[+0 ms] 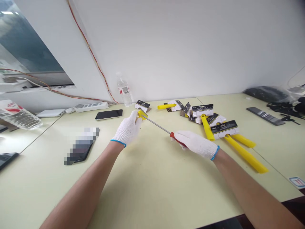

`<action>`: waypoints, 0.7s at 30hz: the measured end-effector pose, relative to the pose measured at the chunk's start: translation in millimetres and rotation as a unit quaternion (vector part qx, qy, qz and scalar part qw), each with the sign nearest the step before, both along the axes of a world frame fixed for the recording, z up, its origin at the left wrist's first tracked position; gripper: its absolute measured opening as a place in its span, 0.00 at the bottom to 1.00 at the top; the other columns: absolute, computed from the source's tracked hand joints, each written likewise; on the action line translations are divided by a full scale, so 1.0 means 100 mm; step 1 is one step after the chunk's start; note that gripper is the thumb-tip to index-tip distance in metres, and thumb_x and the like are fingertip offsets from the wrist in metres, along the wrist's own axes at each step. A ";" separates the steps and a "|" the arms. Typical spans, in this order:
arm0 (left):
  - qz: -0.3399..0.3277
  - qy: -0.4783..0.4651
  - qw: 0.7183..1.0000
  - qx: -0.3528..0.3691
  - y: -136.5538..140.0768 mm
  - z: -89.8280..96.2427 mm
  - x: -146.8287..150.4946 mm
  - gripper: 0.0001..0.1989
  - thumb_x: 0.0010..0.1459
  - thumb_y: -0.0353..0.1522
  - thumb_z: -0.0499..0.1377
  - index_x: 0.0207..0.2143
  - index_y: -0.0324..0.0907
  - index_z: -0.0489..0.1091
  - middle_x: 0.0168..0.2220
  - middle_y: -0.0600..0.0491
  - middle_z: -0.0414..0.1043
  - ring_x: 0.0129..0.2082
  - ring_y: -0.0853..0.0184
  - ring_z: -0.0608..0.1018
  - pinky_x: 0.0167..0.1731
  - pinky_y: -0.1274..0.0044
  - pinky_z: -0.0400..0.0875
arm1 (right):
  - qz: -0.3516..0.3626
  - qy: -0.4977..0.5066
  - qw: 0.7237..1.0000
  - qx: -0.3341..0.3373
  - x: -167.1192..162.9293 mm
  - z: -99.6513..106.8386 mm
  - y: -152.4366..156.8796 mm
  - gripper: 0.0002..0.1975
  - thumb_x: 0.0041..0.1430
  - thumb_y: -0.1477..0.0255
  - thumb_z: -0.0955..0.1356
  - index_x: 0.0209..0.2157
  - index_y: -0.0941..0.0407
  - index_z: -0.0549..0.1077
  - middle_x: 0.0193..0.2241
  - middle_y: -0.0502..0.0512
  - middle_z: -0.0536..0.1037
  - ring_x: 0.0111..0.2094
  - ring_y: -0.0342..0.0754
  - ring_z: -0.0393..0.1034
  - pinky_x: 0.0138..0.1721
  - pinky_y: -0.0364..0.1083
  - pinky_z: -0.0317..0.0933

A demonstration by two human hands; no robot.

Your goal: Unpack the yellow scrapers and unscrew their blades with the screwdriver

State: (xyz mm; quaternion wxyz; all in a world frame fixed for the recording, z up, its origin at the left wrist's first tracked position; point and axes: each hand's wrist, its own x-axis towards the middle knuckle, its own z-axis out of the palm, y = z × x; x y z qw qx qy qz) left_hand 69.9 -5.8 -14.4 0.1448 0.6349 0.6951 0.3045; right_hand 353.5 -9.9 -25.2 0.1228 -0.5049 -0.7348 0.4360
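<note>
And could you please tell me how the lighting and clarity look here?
Head view: bright light, soft shadows on the table; glare on the window; leftmost bottle stretched near the edge; screwdriver fairly clear; pixelation over a dark object.

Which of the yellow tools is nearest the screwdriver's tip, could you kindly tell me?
The yellow tool held in the left hand; the other yellow tools lie on the table to its right, clear of the screwdriver.

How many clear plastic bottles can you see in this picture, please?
2: one bottle stands upright by the wall; another bottle is at the picture's left edge, partly cut off.
</note>
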 end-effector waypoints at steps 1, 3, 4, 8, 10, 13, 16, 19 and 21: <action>-0.006 0.003 1.000 -0.004 0.00 0.00 0.00 0.13 0.73 0.35 0.55 0.56 0.41 0.68 0.45 0.48 0.80 0.34 0.67 0.79 0.39 0.73 0.74 | -0.005 0.000 1.000 -0.007 0.00 0.01 0.00 0.19 0.74 0.55 0.60 0.39 0.54 0.71 0.27 0.49 0.73 0.29 0.45 0.68 0.32 0.44 0.59; -0.016 0.008 1.000 -0.012 0.00 0.00 0.00 0.11 0.72 0.33 0.53 0.55 0.43 0.66 0.42 0.49 0.80 0.30 0.66 0.78 0.36 0.75 0.70 | -0.034 -0.021 0.999 -0.022 -0.02 -0.02 -0.01 0.14 0.72 0.57 0.64 0.41 0.54 0.69 0.28 0.51 0.77 0.28 0.46 0.71 0.32 0.45 0.61; -0.020 0.010 1.000 -0.016 0.01 -0.01 0.00 0.11 0.72 0.33 0.53 0.53 0.44 0.66 0.40 0.49 0.80 0.29 0.66 0.78 0.34 0.74 0.68 | -0.047 -0.039 0.998 -0.016 -0.03 -0.05 0.00 0.13 0.70 0.58 0.65 0.41 0.54 0.68 0.28 0.52 0.78 0.27 0.46 0.71 0.31 0.45 0.61; -0.023 0.017 0.999 -0.020 0.03 -0.04 -0.03 0.09 0.70 0.34 0.52 0.50 0.46 0.66 0.37 0.49 0.79 0.29 0.63 0.77 0.31 0.73 0.64 | -0.057 -0.094 0.985 0.132 -0.07 -0.14 0.01 0.14 0.67 0.58 0.68 0.34 0.54 0.67 0.31 0.54 0.78 0.31 0.48 0.70 0.33 0.47 0.58; -0.019 0.018 1.000 -0.015 0.05 -0.06 -0.06 0.08 0.70 0.35 0.51 0.48 0.46 0.65 0.36 0.50 0.79 0.29 0.63 0.76 0.30 0.73 0.63 | -0.024 -0.077 0.984 0.158 -0.07 -0.12 0.01 0.16 0.71 0.58 0.63 0.33 0.54 0.68 0.33 0.55 0.78 0.33 0.49 0.69 0.36 0.48 0.58; -0.021 0.021 0.999 -0.011 0.07 -0.11 -0.13 0.06 0.71 0.36 0.50 0.45 0.46 0.64 0.32 0.52 0.77 0.26 0.64 0.73 0.29 0.73 0.59 | 0.009 -0.055 0.993 0.108 -0.07 -0.05 0.00 0.19 0.74 0.58 0.58 0.36 0.54 0.71 0.31 0.53 0.76 0.31 0.49 0.68 0.37 0.48 0.59; -0.032 0.023 0.999 -0.005 0.10 -0.15 -0.17 0.07 0.71 0.37 0.49 0.44 0.46 0.63 0.31 0.52 0.76 0.25 0.64 0.73 0.28 0.73 0.56 | -0.031 -0.080 0.993 0.078 -0.09 -0.03 -0.02 0.13 0.68 0.58 0.65 0.40 0.54 0.70 0.30 0.52 0.76 0.29 0.48 0.67 0.34 0.47 0.58; -0.043 0.030 0.999 0.004 0.12 -0.18 -0.16 0.06 0.71 0.37 0.49 0.45 0.47 0.63 0.32 0.52 0.77 0.26 0.63 0.74 0.28 0.73 0.55 | -0.064 -0.103 0.983 0.135 -0.10 -0.08 -0.02 0.14 0.63 0.57 0.69 0.38 0.53 0.68 0.32 0.52 0.76 0.30 0.48 0.66 0.33 0.47 0.57; -0.042 0.037 0.998 0.003 0.12 -0.17 -0.16 0.05 0.71 0.36 0.49 0.44 0.47 0.63 0.31 0.52 0.76 0.26 0.63 0.74 0.28 0.73 0.55 | -0.063 -0.103 0.980 0.160 -0.09 -0.09 -0.01 0.16 0.66 0.55 0.67 0.35 0.53 0.68 0.31 0.52 0.74 0.30 0.48 0.64 0.33 0.47 0.57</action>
